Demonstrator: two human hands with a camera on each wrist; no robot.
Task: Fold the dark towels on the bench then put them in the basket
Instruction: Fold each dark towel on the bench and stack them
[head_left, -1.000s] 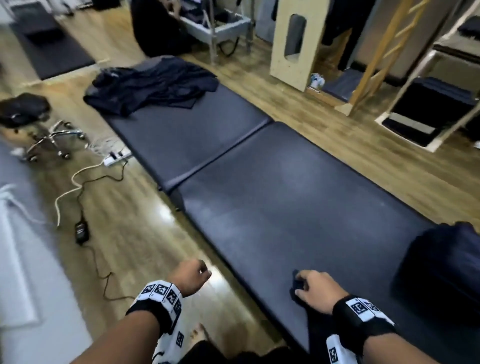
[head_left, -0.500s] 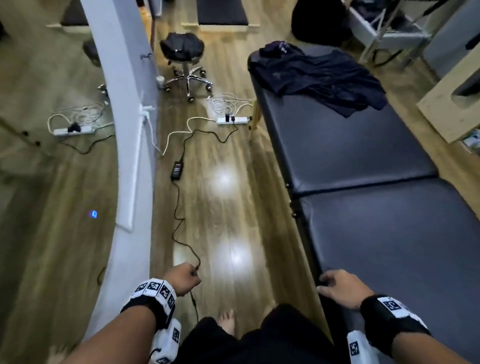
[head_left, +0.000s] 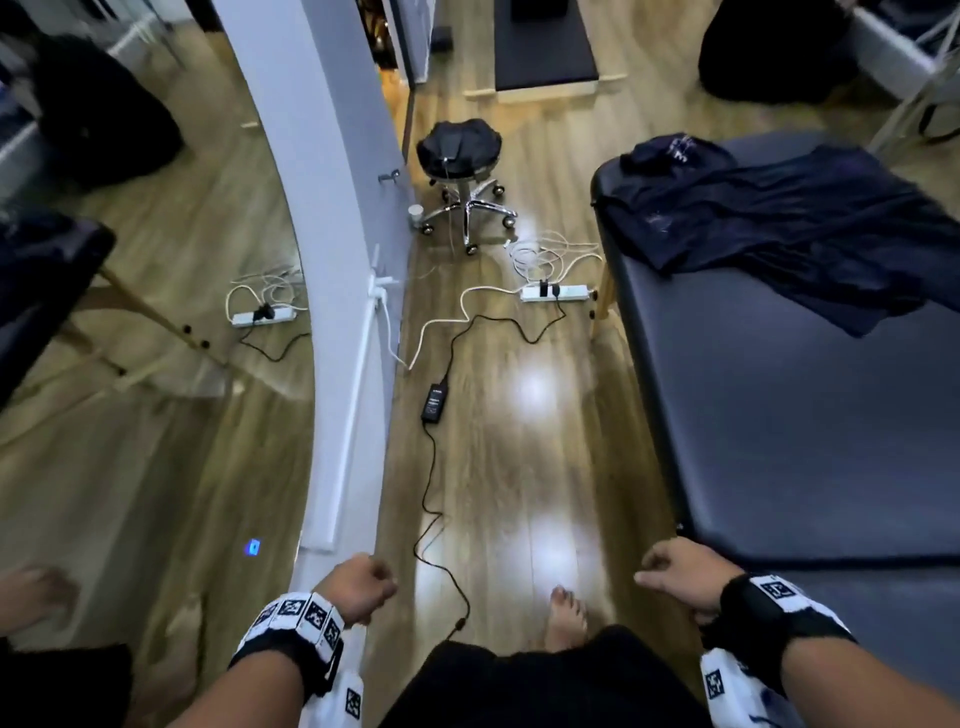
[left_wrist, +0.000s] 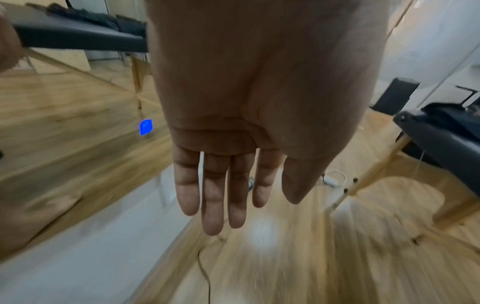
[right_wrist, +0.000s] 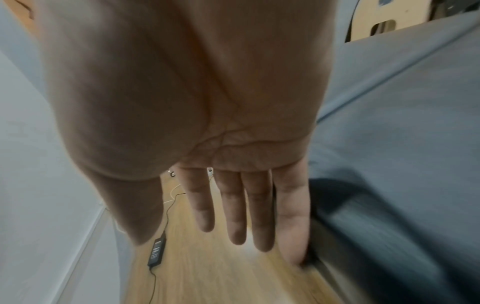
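A heap of dark towels lies crumpled on the far end of the long dark padded bench, well ahead of me on the right. My left hand hangs over the wooden floor, away from the bench; the left wrist view shows the left hand with relaxed, nearly straight fingers and nothing in it. My right hand hovers at the bench's near left edge. In the right wrist view the right hand is empty, fingers straight, beside the bench. No basket is in view.
A black rolling stool stands ahead in the aisle. A power strip, a black adapter and loose cables lie on the floor. A white partition with a mirror runs along the left. My bare foot is below.
My view has swung left, toward the aisle and the towel heap. My right hand has come off the dark cloth on the bench top and now hangs at the bench's edge.
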